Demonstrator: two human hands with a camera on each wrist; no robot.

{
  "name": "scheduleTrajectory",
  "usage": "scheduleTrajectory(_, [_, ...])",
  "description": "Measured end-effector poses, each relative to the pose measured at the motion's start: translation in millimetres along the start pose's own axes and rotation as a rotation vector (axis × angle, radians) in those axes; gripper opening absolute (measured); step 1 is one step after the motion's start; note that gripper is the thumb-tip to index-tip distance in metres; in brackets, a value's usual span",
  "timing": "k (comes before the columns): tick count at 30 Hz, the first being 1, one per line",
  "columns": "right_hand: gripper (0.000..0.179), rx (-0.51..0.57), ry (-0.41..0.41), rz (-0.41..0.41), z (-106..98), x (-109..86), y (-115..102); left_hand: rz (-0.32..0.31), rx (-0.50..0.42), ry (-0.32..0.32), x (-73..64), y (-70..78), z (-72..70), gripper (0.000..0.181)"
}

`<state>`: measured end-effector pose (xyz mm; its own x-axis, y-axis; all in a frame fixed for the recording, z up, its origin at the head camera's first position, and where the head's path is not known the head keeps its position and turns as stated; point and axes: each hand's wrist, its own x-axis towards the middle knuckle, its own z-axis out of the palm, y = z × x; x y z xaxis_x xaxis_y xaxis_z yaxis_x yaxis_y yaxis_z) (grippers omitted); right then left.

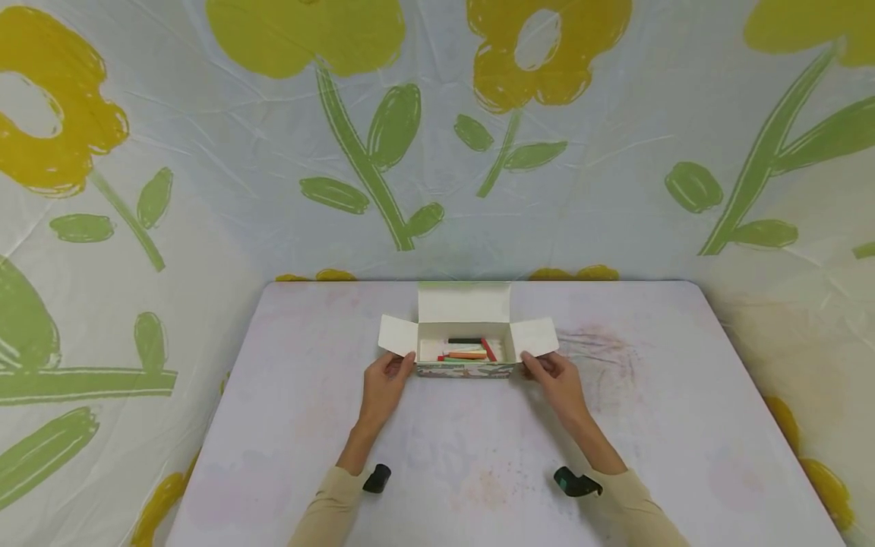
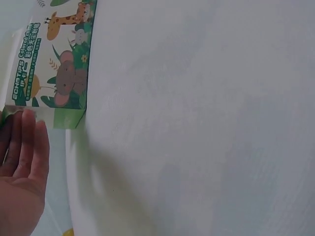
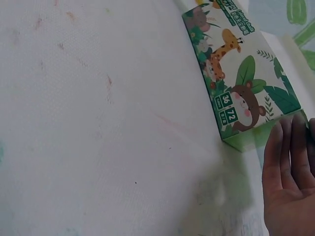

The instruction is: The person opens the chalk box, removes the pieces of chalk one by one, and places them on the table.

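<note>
An open chalk box point(image 1: 465, 371) stands on the table, its lid raised at the back and a side flap spread out at each end. Inside lie several chalk sticks, among them a black stick point(image 1: 465, 340), a red stick point(image 1: 488, 349) and an orange stick point(image 1: 468, 355). My left hand point(image 1: 386, 384) pinches the left end wall, thumb at the top edge. At the right end, my right hand point(image 1: 557, 384) grips the wall the same way. Both wrist views show fingers against the ends of the printed box point(image 2: 64, 73); some fingertips are hidden.
The pale table point(image 1: 287, 410) has coloured smudges, with dark streaks right of the box. A flower-printed cloth point(image 1: 588, 205) hangs behind and at both sides. Dark wrist devices point(image 1: 576, 482) sit at the cuffs of both sleeves.
</note>
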<state>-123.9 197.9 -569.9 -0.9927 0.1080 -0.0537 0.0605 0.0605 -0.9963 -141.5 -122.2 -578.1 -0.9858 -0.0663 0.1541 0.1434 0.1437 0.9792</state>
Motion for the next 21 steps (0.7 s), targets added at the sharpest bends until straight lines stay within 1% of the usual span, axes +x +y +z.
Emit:
scheduleTrajectory(3, [0.043,0.006,0.012,0.08,1.4,-0.6,1.1,-0.044,-0.064,0.006,0.1,-1.3,1.2,0.025])
scheduleTrajectory(5, [0.047,0.002,0.015,0.139,2.1,-0.8,1.8,-0.089,-0.096,0.006,0.2,-2.5,1.7,0.025])
scheduleTrajectory(7, [0.049,-0.001,0.01,0.183,2.5,-0.9,2.8,-0.145,-0.122,-0.001,-0.3,-2.5,2.2,0.027])
scheduleTrajectory(10, [0.054,-0.02,-0.01,0.238,2.3,-1.4,3.2,-0.265,-0.186,-0.014,-0.9,-2.7,3.8,0.031])
scheduleTrajectory(14, [0.058,-0.041,-0.079,0.268,2.2,-3.4,1.2,-0.421,-0.265,-0.027,-1.1,-0.2,5.5,0.035])
scheduleTrajectory(16, [0.058,-0.052,-0.113,0.266,2.0,-4.3,-0.4,-0.474,-0.276,-0.028,-0.8,0.5,6.1,0.038])
scheduleTrajectory(18, [0.058,-0.073,-0.134,0.256,1.4,-5.2,-2.1,-0.51,-0.268,-0.015,-1.3,1.7,7.5,0.041])
scheduleTrajectory(21, [0.058,-0.11,-0.143,0.23,0.7,-6.1,-5.4,-0.542,-0.237,0.002,-3.8,5.0,9.9,0.047])
